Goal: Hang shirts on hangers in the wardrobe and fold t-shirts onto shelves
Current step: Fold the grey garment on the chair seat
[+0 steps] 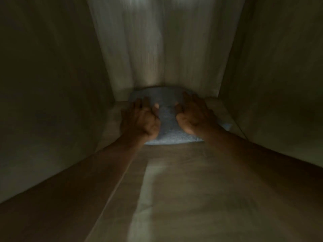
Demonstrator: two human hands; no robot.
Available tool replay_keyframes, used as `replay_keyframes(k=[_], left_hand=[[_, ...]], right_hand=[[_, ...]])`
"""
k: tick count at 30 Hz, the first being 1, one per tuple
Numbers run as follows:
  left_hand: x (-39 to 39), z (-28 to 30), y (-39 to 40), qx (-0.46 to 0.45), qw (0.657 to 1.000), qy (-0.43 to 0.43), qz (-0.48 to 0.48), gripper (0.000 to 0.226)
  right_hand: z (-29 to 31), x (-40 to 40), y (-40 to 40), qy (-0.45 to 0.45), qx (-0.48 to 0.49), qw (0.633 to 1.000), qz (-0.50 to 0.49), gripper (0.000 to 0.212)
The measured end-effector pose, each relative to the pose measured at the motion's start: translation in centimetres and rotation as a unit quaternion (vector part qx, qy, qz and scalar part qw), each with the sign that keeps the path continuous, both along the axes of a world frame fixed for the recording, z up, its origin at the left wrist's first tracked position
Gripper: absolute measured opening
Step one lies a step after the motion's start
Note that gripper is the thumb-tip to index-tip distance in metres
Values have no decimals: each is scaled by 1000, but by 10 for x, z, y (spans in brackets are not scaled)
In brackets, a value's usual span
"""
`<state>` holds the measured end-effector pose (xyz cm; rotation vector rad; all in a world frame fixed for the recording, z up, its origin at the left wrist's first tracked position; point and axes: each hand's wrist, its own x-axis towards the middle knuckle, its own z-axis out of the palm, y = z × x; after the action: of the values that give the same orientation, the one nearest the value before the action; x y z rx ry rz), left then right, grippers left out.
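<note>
While both arms reach deep into a dim wardrobe compartment, the left hand (pixel 140 119) and the right hand (pixel 194 114) lie palm-down on a folded blue t-shirt (pixel 166 119). The t-shirt sits on the shelf (pixel 174 189) at the far end, its back edge touching or just short of the back panel (pixel 166 49); which of the two, the blur does not let me tell. The left hand rests on the t-shirt's left part with fingers spread and fairly straight, pointing toward the back panel, gripping nothing. The right hand rests on the right part in the same flat manner, its fingers extended forward and pressing on the cloth. A strip of blue fabric shows between the two hands, and the near edge of the t-shirt shows below the wrists. A pale side wall (pixel 43 84) stands to the left and another (pixel 279 75) to the right, both in shadow. The picture is dark and blurred, so fine folds are not readable.
</note>
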<state>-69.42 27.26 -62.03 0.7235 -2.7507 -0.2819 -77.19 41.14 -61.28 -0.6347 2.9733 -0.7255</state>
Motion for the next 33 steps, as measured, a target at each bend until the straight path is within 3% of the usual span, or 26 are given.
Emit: replay_keyframes(k=[9,15,23,33], left_hand=[[145,77,67,10,1000,1,-29,54],[259,166,114,11,996,37,-80,51],[370,274,165,62,993,48,-89,50],[519,383,247,42,995,58,-72,53]], right_hand=[[66,142,62,20,-48,998,-24,60],[159,254,115,-13,-77,996,-46,64],[290,378,179,-27,-44,999,-8,58],[399,520,277,-36,-59,997,39,55]])
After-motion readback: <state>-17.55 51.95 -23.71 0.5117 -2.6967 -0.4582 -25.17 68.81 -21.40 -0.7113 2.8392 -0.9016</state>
